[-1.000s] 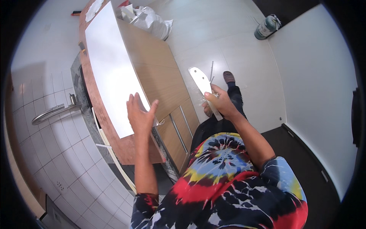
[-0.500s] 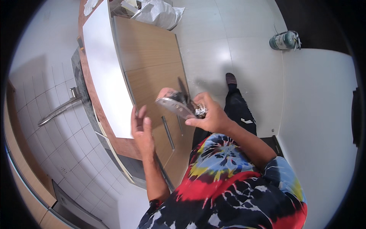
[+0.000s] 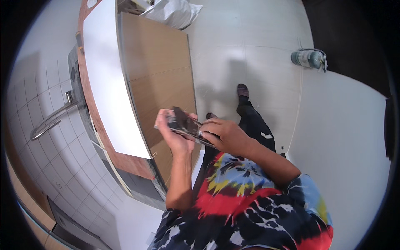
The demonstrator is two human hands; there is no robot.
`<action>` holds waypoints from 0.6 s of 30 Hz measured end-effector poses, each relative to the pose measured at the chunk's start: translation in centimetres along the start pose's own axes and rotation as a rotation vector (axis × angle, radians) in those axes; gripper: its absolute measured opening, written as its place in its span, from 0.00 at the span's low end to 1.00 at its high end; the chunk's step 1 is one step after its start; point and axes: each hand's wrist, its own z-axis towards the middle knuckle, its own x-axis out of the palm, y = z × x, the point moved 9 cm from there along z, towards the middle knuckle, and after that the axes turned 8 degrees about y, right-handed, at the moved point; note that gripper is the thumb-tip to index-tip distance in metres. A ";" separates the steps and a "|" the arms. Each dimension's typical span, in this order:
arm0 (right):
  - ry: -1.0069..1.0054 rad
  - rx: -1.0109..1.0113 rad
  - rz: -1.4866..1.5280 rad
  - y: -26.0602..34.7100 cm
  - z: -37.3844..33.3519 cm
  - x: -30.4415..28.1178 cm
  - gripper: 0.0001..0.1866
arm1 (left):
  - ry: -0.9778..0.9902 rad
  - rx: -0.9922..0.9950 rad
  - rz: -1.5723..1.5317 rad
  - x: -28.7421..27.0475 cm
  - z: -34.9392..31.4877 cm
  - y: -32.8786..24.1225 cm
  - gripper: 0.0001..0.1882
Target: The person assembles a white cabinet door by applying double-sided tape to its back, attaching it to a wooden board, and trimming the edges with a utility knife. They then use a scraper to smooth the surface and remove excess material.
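Note:
In front of my waist, both hands are on a metal tool (image 3: 185, 125) with a dark body and a flat, shiny plate. Its exact kind does not show. My left hand (image 3: 177, 137) wraps round the left part of it from below, the thumb along its near side. The fingers of my right hand (image 3: 227, 135) are bent over its right end, touching silvery parts there. The palm and fingers hide much of the tool, which is held tilted, clear of the worktop.
To my left runs a counter with a white panel (image 3: 104, 83) on top and wooden cabinet doors (image 3: 160, 54) below. A tap (image 3: 54, 118) curves out beyond it. A white sack (image 3: 177, 12) lies at the far end. A green cylinder (image 3: 308, 59) stands at the right.
My left hand, open and apart before, has come right and taken hold of the tool. The tool has turned and lowered a little, and my right hand's fingers have shifted on it.

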 end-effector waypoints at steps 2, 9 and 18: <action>0.061 0.032 -0.039 -2.0 0.8 -0.1 0.07 | 0.071 0.044 0.186 0.4 0.8 1.6 0.19; 0.150 0.155 0.274 -14.0 0.9 2.3 0.07 | 0.070 -0.093 0.560 -3.5 4.1 10.0 0.09; -0.294 0.570 0.161 -36.4 -4.0 -1.4 0.28 | -0.209 -0.283 0.525 -15.8 7.6 20.2 0.09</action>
